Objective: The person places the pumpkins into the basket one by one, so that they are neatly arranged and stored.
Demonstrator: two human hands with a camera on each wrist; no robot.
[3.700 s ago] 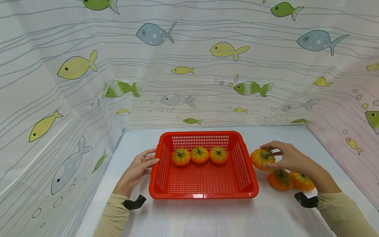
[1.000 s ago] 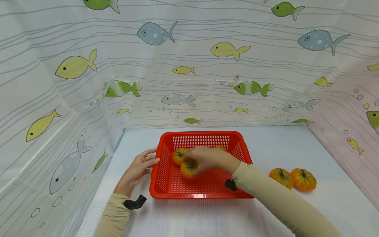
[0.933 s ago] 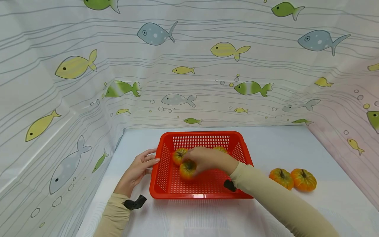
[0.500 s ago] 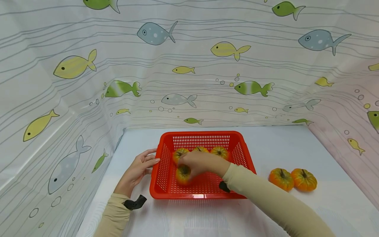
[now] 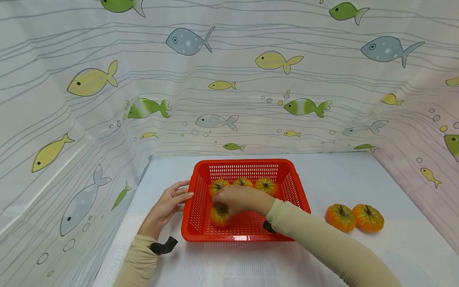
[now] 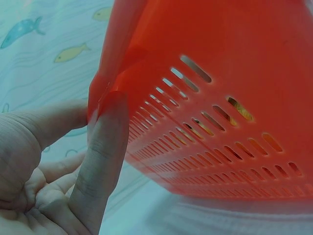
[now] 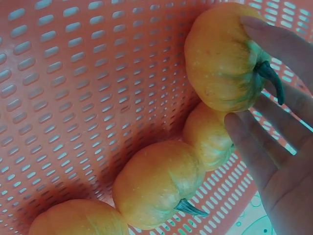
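A red plastic basket (image 5: 247, 237) with slotted walls stands on the white table. My left hand (image 5: 166, 207) holds its left rim; the left wrist view shows thumb and finger (image 6: 100, 152) at the rim's lip. Inside, my right hand (image 5: 233, 199) grips a small orange-green pumpkin (image 5: 219, 215) by its sides, near the basket's left front. The right wrist view shows this held pumpkin (image 7: 222, 58) with its dark stem between the fingers. Behind it, three more pumpkins sit in a row along the back: left (image 5: 218, 185), middle (image 5: 243, 182) and right (image 5: 266, 185).
Two more pumpkins, one (image 5: 340, 218) touching the other (image 5: 368, 218), lie on the table (image 5: 337, 171) right of the basket. My right forearm crosses the basket's front right rim. A fish-patterned sheet (image 5: 247, 127) walls the back and both sides.
My right hand has carried a pumpkin from right of the basket into it, then moved slightly left and toward the front. The left hand stays at the rim.
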